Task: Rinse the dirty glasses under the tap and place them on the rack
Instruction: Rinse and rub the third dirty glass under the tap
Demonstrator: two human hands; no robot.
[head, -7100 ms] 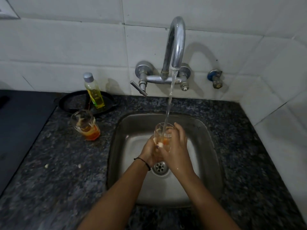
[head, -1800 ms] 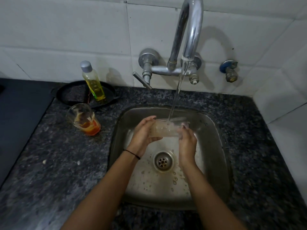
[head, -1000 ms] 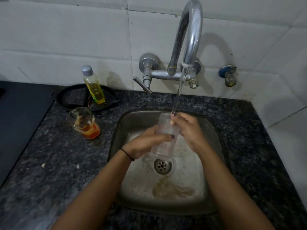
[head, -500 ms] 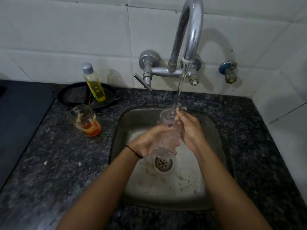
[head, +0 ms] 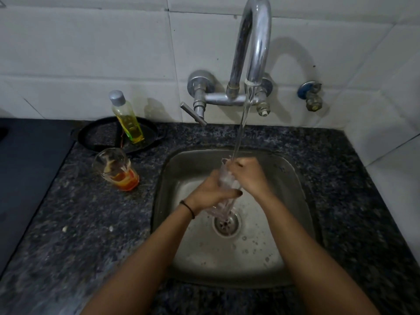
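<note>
A clear glass [head: 223,201] stands nearly upright over the steel sink [head: 293,178], under the stream from the curved tap [head: 254,48]. My left hand [head: 211,192] wraps around its middle. My right hand [head: 247,176] grips its top, where the water lands. A second glass [head: 114,168] with orange residue at its bottom stands tilted-looking on the granite counter, left of the sink. No rack is in view.
A bottle of yellow liquid [head: 127,119] stands on a black round tray [head: 91,137] behind the dirty glass. A dark cooktop [head: 27,169] fills the far left. White tiled walls close the back and right. The drain [head: 226,222] lies below the held glass.
The held glass went from lying sideways under the stream to standing nearly upright. My hands shifted along it and the orange water has drained from the sink.
</note>
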